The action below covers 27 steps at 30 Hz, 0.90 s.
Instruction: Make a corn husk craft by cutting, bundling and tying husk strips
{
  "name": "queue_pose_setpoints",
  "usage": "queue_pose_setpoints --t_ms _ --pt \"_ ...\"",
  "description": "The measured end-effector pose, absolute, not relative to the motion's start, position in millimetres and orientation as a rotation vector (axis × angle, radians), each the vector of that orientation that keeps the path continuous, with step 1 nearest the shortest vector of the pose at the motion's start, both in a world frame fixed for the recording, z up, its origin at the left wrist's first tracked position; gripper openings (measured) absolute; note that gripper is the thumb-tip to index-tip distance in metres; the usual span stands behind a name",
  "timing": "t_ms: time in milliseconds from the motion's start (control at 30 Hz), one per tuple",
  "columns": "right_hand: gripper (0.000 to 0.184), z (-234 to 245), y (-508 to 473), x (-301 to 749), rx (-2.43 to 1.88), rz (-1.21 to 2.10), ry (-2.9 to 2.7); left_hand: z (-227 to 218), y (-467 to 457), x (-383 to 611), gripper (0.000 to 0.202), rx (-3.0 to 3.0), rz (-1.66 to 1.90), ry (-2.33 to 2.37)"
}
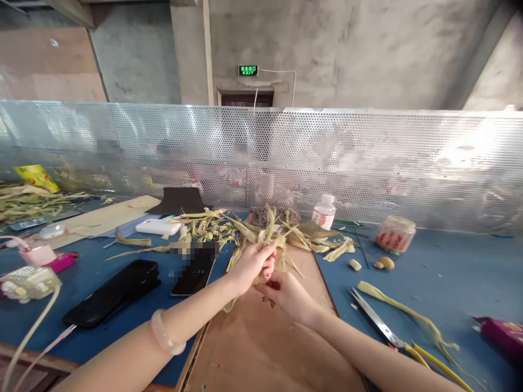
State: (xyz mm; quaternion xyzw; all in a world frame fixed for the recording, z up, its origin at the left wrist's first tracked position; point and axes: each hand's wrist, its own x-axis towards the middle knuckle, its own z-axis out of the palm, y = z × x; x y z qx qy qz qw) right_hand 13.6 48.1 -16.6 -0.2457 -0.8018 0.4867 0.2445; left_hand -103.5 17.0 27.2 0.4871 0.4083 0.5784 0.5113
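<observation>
My left hand (255,267), below a pale bangle (167,333), is closed around a bunch of dried, straw-coloured husk leaves (267,231) that fan out above it. Just under it, my right hand (290,296) pinches at the lower end of the same bunch, its fingertips close to the left fingers. What exactly lies between the fingertips is partly hidden. Both hands are over a brown wooden board (261,348). More dry husk strips (212,228) lie behind and to the left of the hands.
Scissors with yellow handles (379,324) and a long husk strip (408,310) lie at right. Behind them stand a white bottle (324,211) and a clear jar (395,234). Black phones (114,294) and a charger cable (38,321) occupy the left. A perforated metal screen (261,158) closes the back.
</observation>
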Motion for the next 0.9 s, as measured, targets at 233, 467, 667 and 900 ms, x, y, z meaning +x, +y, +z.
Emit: queue_pose_setpoints --t_ms 233,467,667,900 --pt "0.021 13.6 59.9 2.2 -0.594 1.162 -2.335 60.6 17.8 -146.1 0.048 1.144 1.534 0.846" --pt "0.025 28.7 93.5 -25.7 -0.515 0.385 -2.741 82.2 21.7 -241.6 0.038 0.823 1.745 1.000" --pt "0.024 36.3 103.6 -80.5 -0.452 0.168 -2.813 62.8 27.9 -284.5 0.034 0.699 1.789 1.081" --pt "0.022 29.6 71.7 -147.5 -0.164 0.170 -2.852 107.0 -22.5 -312.1 0.036 0.718 2.003 0.999"
